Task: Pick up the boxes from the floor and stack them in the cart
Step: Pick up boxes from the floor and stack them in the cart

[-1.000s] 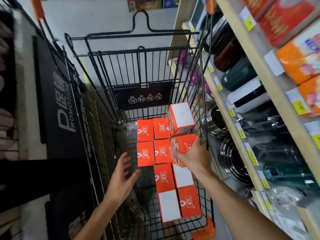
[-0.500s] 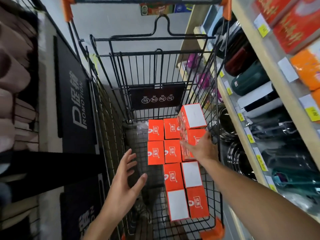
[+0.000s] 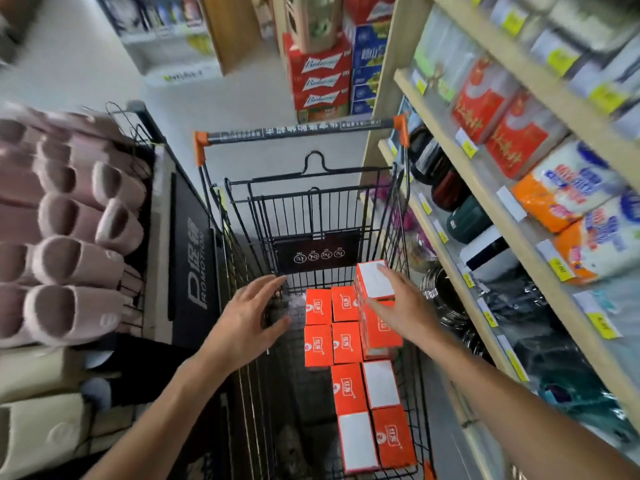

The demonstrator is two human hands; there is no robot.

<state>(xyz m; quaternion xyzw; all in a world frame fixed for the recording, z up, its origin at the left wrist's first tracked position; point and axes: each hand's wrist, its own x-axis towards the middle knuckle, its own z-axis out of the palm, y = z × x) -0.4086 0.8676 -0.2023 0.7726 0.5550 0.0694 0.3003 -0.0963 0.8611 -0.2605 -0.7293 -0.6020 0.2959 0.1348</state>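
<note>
Cart (image 3: 313,199): orange boxes (image 3: 346,344) along its right wall, two raised at the far-right corner. Right hand (image 3: 403,301), fingers spread, rests on the top box (image 3: 374,279); left hand (image 3: 249,317) open, empty. Risk: the top box (tilted) slides off when released.

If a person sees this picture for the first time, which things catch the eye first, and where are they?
The bright orange boxes stand out first, laid in rows along the right side of the black wire cart. The right hand rests on the raised boxes at the far right, while the left hand hovers open over the cart's left side. Rows of pink slippers fill the left edge.
</note>
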